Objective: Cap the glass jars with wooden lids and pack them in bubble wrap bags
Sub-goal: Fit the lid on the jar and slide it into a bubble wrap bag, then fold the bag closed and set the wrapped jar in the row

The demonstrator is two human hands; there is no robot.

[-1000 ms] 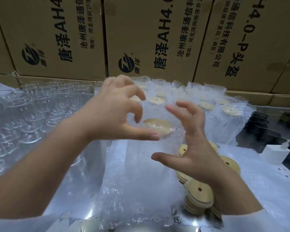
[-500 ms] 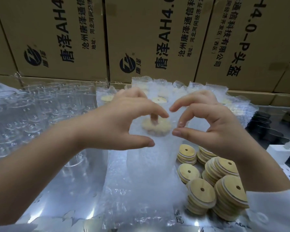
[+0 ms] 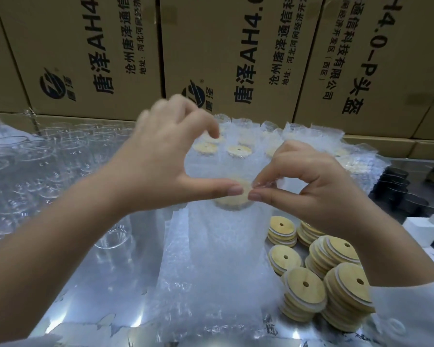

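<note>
Since half a second earlier, the left hand's [image 3: 161, 166] forefinger had lifted off the bag top and arched up, blurred, while both thumbs had closed toward each other over the lid.

Nearest, on the right of the shiny table [image 3: 105, 291], stood leaning stacks of loose lids [image 3: 336, 279], each with a small hole. Just left of them the bubble wrap bag [image 3: 223, 251] stood upright at the centre of the table, and a wooden lid [image 3: 232, 200] showed through the film near its top; the jar beneath it was too faint to make out.

At that lid the left thumb lay straight against the bag, its fingers curved above and gripping nothing. The right hand [image 3: 311, 186] pinched the clear edge of the bag between thumb and forefinger, its other fingers curled. The two thumb tips were nearly touching.

Behind the hands stood a row of packed jars [image 3: 238, 150] in bubble bags. Empty glass jars [image 3: 35, 166] crowded the left side. Printed cardboard cartons [image 3: 236, 58] walled off the back.
</note>
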